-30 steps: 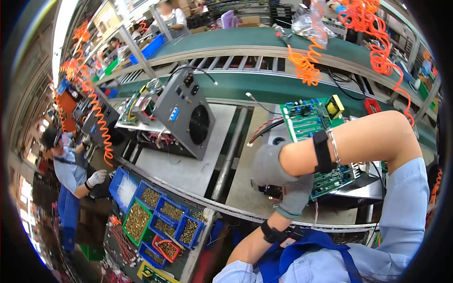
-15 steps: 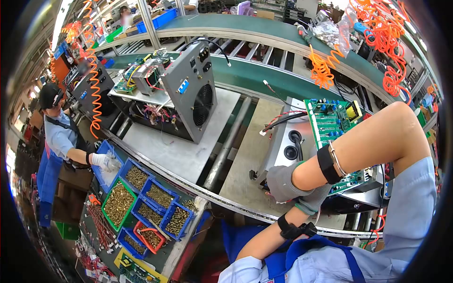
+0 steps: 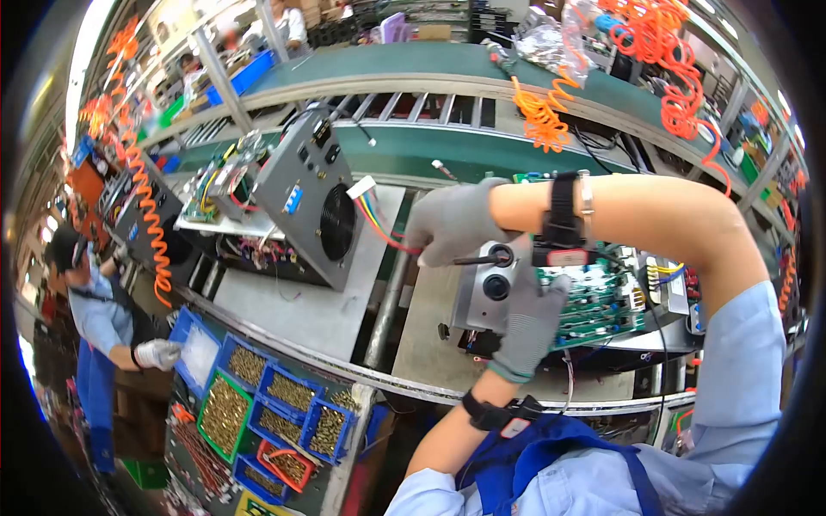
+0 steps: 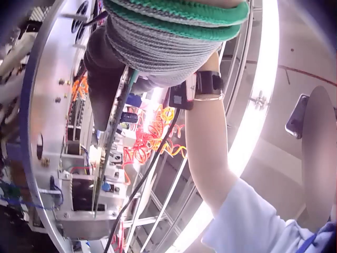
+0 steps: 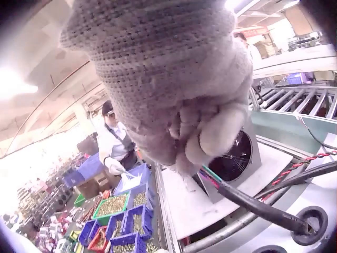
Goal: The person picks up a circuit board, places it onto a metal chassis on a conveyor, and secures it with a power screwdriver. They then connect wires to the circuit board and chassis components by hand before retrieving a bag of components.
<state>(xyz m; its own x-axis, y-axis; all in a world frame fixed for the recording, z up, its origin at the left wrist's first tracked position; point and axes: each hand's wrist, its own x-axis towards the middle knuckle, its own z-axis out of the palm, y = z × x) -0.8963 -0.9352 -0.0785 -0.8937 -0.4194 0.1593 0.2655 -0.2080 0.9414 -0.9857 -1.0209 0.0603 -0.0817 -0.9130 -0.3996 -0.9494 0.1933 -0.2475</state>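
One grey-gloved right hand [image 3: 456, 225]: grasping black-sheathed multicolour cable [image 5: 258, 206], frame centre
Grey-gloved left hand [image 3: 527, 322]: gripping green rectangular circuit board [image 3: 602, 301], left edge
Gap: cylindrical steel roller [image 3: 390, 301], left of centre

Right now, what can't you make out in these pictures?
Head view: the stretch of coloured wires inside the right hand, hidden by its grip.
Head view: part of the green circuit board, hidden by the right forearm.
Right wrist view: most of the lower grommet, cut off by the bottom edge.
Left wrist view: most fingers of the left hand, hidden behind its knitted cuff.
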